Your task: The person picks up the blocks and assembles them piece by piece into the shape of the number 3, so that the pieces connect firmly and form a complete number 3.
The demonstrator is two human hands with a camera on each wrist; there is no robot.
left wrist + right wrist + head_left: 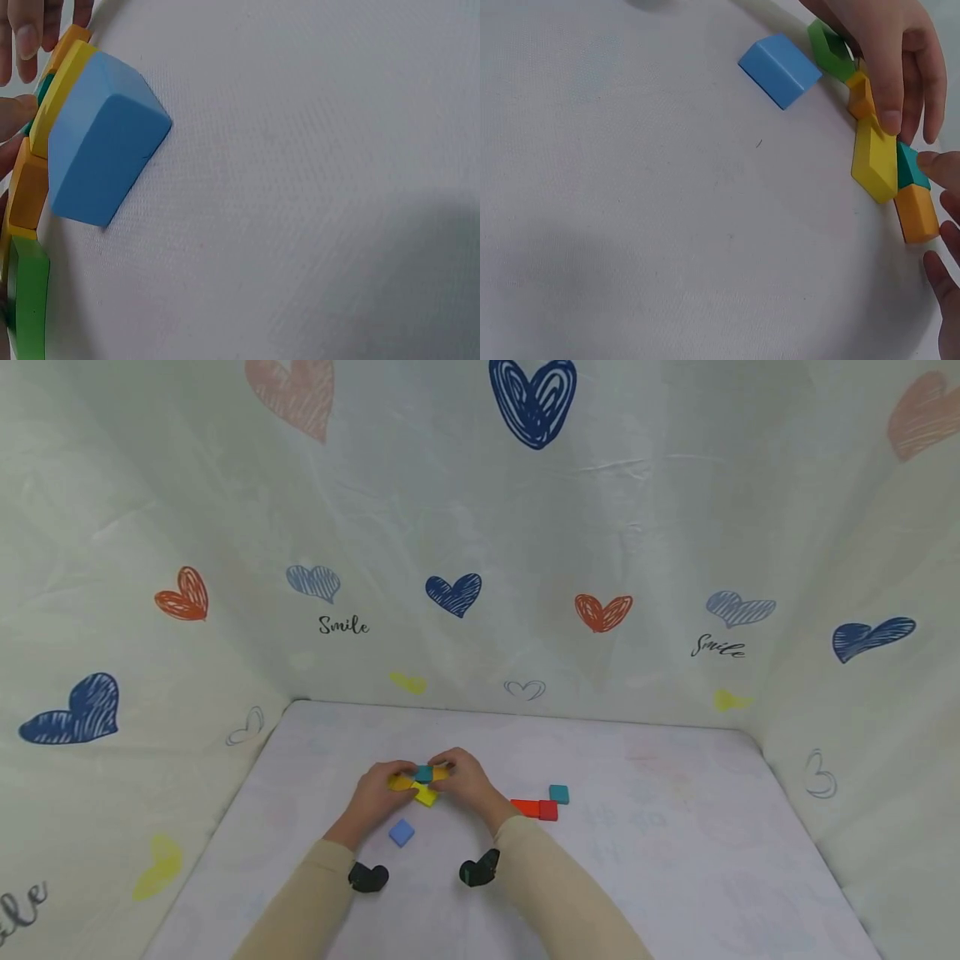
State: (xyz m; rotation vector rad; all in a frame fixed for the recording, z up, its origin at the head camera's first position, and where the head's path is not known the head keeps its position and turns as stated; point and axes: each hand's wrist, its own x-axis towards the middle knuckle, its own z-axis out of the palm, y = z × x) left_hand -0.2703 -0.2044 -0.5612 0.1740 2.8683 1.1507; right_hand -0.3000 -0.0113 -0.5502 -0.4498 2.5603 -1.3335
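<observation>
A row of coloured blocks lies on the white table. My left hand [382,793] reaches over its left part, fingers extended, one tip at the upper end of a yellow block [876,157] beside a teal block [911,169]. From the other side, my right hand [465,777] touches the teal block with one fingertip. Its other fingers rest spread around an orange block [916,216] at the row's right end. Another orange block [28,184] and a green block [31,300] continue the row leftward, partly hidden by my left hand in the head view.
Nearer me, a blue block [402,832] lies by itself. Right of my right forearm, an orange-red block [525,808] adjoins a red block [548,810], with a teal square block [558,793] just behind. A heart-patterned curtain [480,643] borders the table's back edge.
</observation>
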